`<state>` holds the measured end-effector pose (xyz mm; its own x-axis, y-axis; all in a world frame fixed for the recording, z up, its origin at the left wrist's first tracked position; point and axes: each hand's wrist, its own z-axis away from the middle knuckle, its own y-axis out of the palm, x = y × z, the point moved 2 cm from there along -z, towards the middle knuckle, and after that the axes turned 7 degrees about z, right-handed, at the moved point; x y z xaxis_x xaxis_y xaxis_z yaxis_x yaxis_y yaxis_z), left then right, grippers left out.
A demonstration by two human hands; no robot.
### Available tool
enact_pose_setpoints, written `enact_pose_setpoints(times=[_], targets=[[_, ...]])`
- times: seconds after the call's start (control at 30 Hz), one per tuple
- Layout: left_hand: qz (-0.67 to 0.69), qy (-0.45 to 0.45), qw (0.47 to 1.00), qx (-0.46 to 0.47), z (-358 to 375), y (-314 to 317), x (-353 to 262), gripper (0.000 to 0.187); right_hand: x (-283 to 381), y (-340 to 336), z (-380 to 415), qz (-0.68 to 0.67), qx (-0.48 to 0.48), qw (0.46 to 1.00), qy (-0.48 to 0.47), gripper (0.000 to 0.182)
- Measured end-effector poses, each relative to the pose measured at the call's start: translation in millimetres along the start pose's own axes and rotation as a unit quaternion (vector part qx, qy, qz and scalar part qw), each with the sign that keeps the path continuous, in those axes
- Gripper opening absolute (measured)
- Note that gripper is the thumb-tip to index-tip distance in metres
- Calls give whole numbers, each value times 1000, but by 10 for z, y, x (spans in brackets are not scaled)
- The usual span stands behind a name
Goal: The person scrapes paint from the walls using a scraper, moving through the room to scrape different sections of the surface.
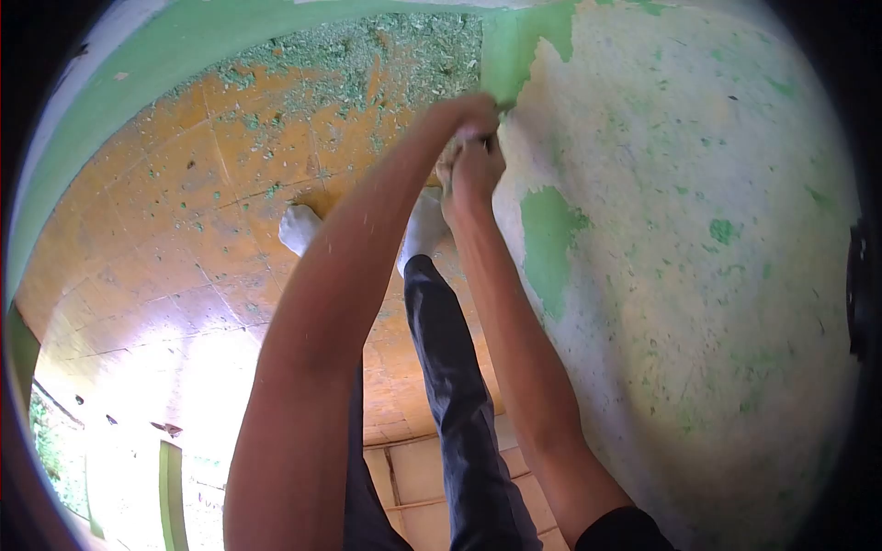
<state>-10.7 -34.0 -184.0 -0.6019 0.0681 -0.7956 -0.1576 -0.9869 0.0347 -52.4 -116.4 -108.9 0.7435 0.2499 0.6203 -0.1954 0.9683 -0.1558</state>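
Note:
My left hand (pixel 475 116) is closed at the wall's edge, its fingers wrapped round what looks like a scraper (pixel 505 107). Only a small dark tip of that tool shows, against the wall where green paint meets bare plaster. Just below, my right hand (pixel 475 167) is closed too and seems to grip the lower part of the same tool; the handle is hidden by the fingers. Green paint (pixel 526 55) remains above the hands, and a ragged green patch (pixel 548 248) lies lower on the wall. The pale wall (pixel 661 230) carries scattered green specks.
Green paint flakes (pixel 404 60) cover the orange tiled floor (pixel 175 202) thickly near the far wall and thinly closer in. My feet in pale socks (pixel 299 227) stand on the tiles. A green wall base (pixel 101 119) curves along the left, and bright light enters at the lower left.

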Motion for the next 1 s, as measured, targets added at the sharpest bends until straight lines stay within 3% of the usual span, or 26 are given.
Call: enact_pose_setpoints(times=[0.07,0.1,0.13,0.17,0.23,0.3,0.33,0.4,0.43,0.5,0.53,0.57,0.6,0.67,0.73,0.77,0.83,0.87,0.9,0.93,0.97,1.0], targets=[[55,29,998,-31,426,377,146,45,-144,-343,279,53,39,995,74,19],[-116,120,986,0,419,738,598,53,-209,-479,445,83,61,988,112,19],[130,-7,991,-8,798,773,622,55,-278,-576,629,119,77,982,124,23],[368,-132,920,-17,1282,938,598,58,-363,-671,808,155,89,975,135,28],[467,-197,862,11,1855,1143,725,61,-684,-843,1070,192,121,962,152,35],[612,-238,752,50,2353,1301,881,57,-942,-901,1343,229,153,947,166,42],[610,-239,754,49,2586,1316,868,57,-1052,-867,1506,250,194,937,147,46],[680,-222,697,-51,2959,1300,785,47,-1131,-779,1801,269,234,925,129,51],[678,-224,698,-51,3058,1339,751,47,-1120,-713,1946,277,267,913,135,51],[672,-242,661,-231,3187,1334,726,33,-1144,-571,2192,285,300,899,140,52],[672,-241,661,-232,3209,1307,693,33,-1138,-500,2289,387,286,876,-41,54],[654,-245,672,-246,3220,1273,666,29,-1107,-459,2344,473,259,813,-222,55],[636,-249,683,-260,3225,1231,639,25,-936,-391,2380,517,258,796,-180,52],[618,-253,693,-272,3176,1211,628,22,-712,-312,2409,546,227,779,-211,48],[508,-196,788,-286,3024,1171,561,48,-644,-306,2356,574,195,758,-239,43],[510,-197,787,-286,2954,1197,526,48,-620,-312,2313,564,177,766,-253,37],[373,-220,857,-279,2824,1114,313,61,-589,-342,2244,553,158,774,-266,32],[372,-221,858,-278,2755,1164,359,61,-569,-378,2205,508,123,818,-240,28],[413,-161,855,-269,2674,1216,373,64,-526,-405,2168,460,88,858,-212,25],[453,-101,847,-259,2612,1256,402,67,-490,-416,2141,461,88,858,-209,25],[455,-103,846,-258,2545,1275,464,67,-444,-452,2104,417,58,888,-186,22],[477,-141,845,-196,2459,1234,441,65,-406,-489,2073,373,26,913,-163,20]])
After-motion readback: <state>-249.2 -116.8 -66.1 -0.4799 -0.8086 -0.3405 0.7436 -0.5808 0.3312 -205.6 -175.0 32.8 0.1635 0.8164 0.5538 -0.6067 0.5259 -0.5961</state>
